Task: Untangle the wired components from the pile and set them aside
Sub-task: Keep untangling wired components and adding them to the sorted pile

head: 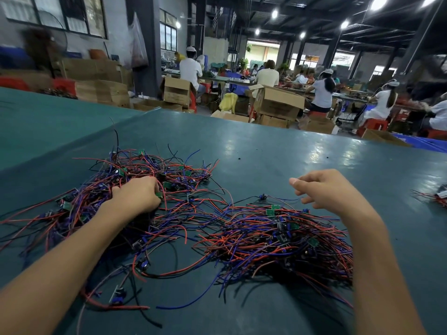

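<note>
Tangled pile of red, blue, black wires with small green boards, sprawled loose left of centre; my left hand sunk in its middle, fingers curled into strands; second heap right of centre, denser, wires lying more parallel; loose strays trailing near me between them; small bunch at far right edge.

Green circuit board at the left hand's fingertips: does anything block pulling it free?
Yes. The left hand grips the small green circuit board, but red and blue wires of the tangled pile loop around it.
</note>
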The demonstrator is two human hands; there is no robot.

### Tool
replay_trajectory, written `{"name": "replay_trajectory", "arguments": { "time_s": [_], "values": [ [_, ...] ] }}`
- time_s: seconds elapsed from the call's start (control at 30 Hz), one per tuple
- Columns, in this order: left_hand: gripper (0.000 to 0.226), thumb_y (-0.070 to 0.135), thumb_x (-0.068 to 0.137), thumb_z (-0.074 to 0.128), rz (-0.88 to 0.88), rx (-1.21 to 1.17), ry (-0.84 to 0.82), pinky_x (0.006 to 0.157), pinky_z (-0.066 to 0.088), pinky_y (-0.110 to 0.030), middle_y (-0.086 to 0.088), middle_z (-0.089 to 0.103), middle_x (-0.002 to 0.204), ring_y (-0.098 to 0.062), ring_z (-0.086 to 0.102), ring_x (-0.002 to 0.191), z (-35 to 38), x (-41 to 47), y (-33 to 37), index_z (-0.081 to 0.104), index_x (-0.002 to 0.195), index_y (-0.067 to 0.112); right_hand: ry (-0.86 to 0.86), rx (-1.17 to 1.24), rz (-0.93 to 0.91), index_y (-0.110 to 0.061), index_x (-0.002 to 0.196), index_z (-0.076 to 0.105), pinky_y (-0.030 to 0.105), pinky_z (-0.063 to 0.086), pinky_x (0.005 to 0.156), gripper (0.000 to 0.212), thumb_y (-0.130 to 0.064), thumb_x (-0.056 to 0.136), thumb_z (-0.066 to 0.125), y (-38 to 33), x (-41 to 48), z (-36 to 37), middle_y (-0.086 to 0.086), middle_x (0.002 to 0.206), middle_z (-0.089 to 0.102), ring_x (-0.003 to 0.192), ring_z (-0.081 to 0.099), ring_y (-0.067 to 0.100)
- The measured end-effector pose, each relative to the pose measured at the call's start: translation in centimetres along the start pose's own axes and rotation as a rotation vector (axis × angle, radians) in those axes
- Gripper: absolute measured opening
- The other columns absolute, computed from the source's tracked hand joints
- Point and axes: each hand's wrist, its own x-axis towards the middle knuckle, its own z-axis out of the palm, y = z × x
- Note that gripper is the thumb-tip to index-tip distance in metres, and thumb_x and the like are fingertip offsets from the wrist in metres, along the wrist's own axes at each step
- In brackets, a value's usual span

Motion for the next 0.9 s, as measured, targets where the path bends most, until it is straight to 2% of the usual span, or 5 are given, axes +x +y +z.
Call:
{"name": "replay_trajectory", "arguments": {
  "time_s": [0.13,0.37,0.5,0.67,0.9],
  "values": [
    [0.021,0.053,0.090,0.061,0.039,0.101,0.189,0.097,0.035,-0.050,-0.001,0.056,0.118,-0.031,0.051,0.118,-0.5,-1.7,0.6,0.060,0.104,0.038,0.001,0.000,-0.013,-0.031,0.082,0.068,0.044,0.058,0.087,0.018,-0.043,0.095,0.066,-0.1,0.1,0.1,-0.003,0.090,0.074,0.084,0.071,0.016],
    [0.022,0.049,0.087,0.072,0.336,-0.618,0.394,0.085,0.052,-0.035,0.011,0.071,0.086,-0.014,0.067,0.087,-4.7,-5.6,3.6,0.071,0.089,0.027,-0.002,0.003,-0.053,-0.031,0.083,0.068,0.045,0.059,0.087,0.018,-0.043,0.095,0.066,-0.4,0.0,0.2,-0.003,0.090,0.075,0.085,0.072,0.016],
    [0.021,0.030,0.093,0.070,0.453,-1.391,-0.003,0.083,0.058,-0.036,-0.004,0.075,0.087,-0.021,0.072,0.084,-5.8,-6.5,5.9,0.070,0.095,0.009,-0.086,0.103,-0.099,-0.024,0.096,0.074,0.039,0.061,0.084,0.017,-0.039,0.097,0.066,-1.2,-0.4,0.6,-0.004,0.089,0.077,0.081,0.075,0.013],
    [0.023,0.025,0.090,0.067,0.225,-1.971,-0.478,0.061,0.059,-0.028,-0.005,0.066,0.079,-0.012,0.063,0.064,-3.5,-6.6,7.9,0.076,0.088,0.003,-0.302,0.276,-0.144,-0.019,0.100,0.079,0.024,0.060,0.068,0.015,-0.029,0.095,0.069,-2.7,-0.8,2.7,0.003,0.086,0.079,0.077,0.074,0.015],
    [0.024,0.029,0.088,0.067,0.108,-1.915,-0.824,0.033,0.037,-0.010,-0.002,0.062,0.076,-0.003,0.058,0.052,1.2,-7.8,9.3,0.072,0.080,0.007,-0.351,0.478,-0.184,-0.012,0.118,0.073,0.028,0.058,0.063,0.030,-0.016,0.089,0.077,-3.8,-0.3,7.8,0.009,0.074,0.067,0.062,0.062,0.015]
  ]
}}
